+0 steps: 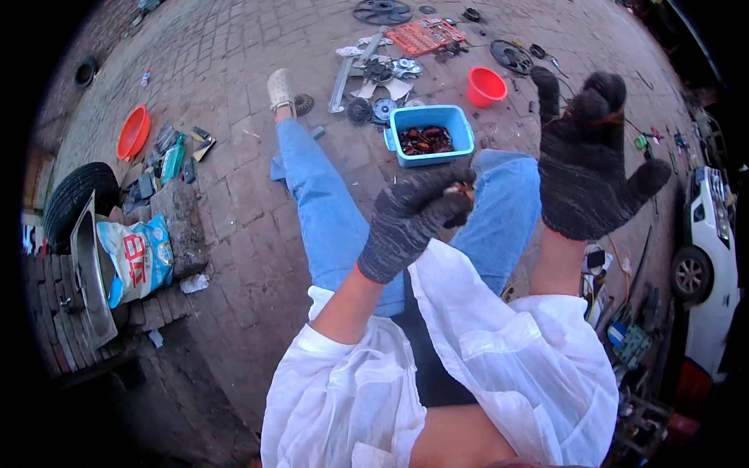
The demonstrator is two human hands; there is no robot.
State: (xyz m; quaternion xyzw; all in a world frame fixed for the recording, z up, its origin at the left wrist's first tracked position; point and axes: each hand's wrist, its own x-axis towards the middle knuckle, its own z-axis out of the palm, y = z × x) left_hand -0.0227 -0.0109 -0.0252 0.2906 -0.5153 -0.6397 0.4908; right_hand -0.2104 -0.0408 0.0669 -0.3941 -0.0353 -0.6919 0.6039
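Beyond the left hand (409,222), past the denim knee (507,187) beside its fingertips, sighting loose metal parts (380,72), an orange tool tray (424,36) and, farther right, a red bucket (482,92). Nearer that hand, just ahead, spotting a blue basin (437,158) with dark reddish pieces (425,140) inside. Pinching a small, mostly hidden brownish piece (460,189) in the left fingertips, while holding the right hand (583,168) up, thumb and little finger spread wide, middle fingers bent.

Left hand (413,226) mid-frame, fingers curled around small reddish-brown piece (463,189). Right hand (587,164) upper right, thumb and little finger spread. Both dark-gloved. Upper centre: 1 blue tub (434,161) holding dark-red pieces (426,140), 1 red bucket (487,90) near it. White car (716,273), right edge.
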